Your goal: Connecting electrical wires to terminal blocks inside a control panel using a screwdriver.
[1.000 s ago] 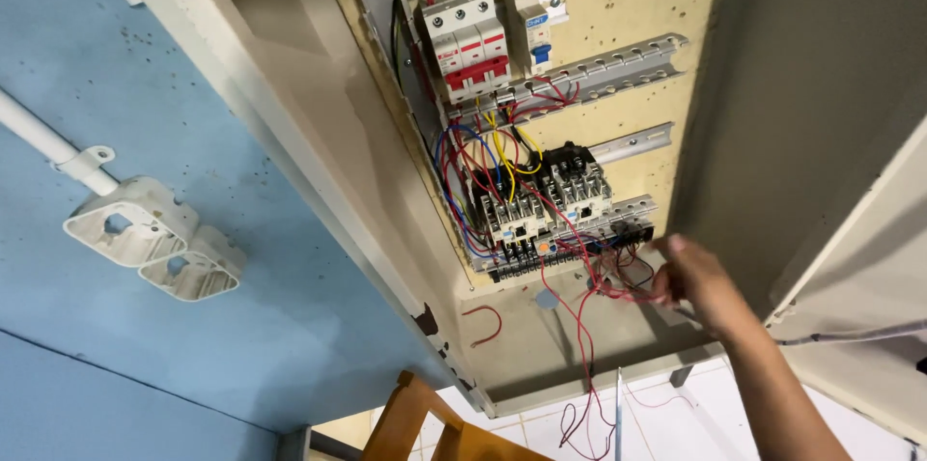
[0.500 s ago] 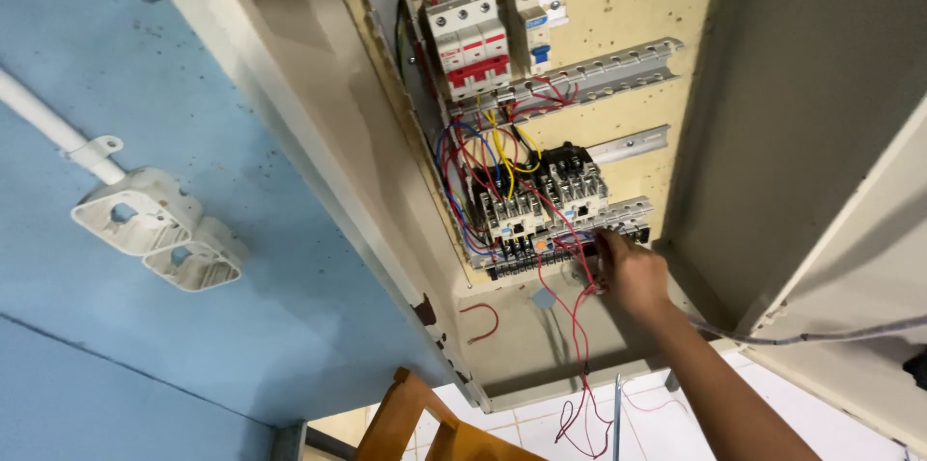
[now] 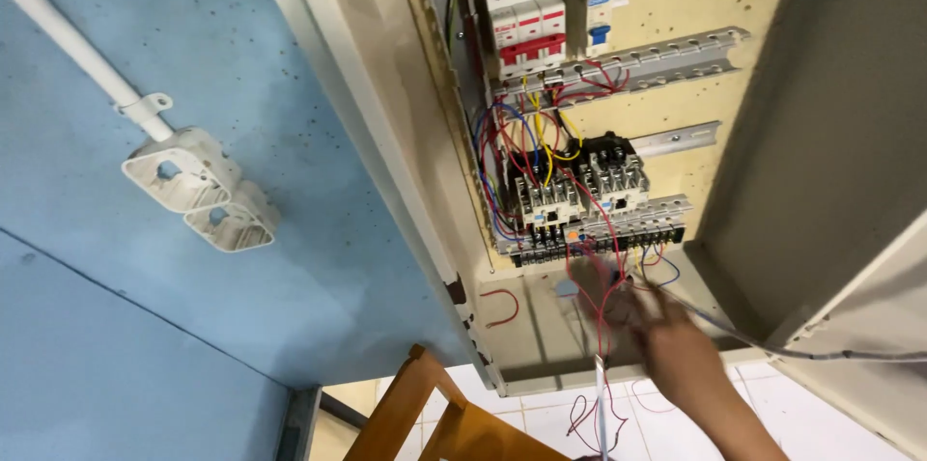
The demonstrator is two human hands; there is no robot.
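My right hand (image 3: pixel 676 345) reaches among loose red wires (image 3: pixel 603 302) hanging just below the terminal strip (image 3: pixel 603 239); motion blur hides whether my grip is closed. Risk, in my judgement: snagging a lead could pull it from its terminal, or bare ends could touch.

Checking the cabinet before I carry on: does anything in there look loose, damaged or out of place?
Yes. Red wires hang loose below the terminal strip by the right hand, trailing out past the cabinet's bottom edge. A short red wire loop lies alone on the lower panel. The hand is motion-blurred, so its grip is unclear.
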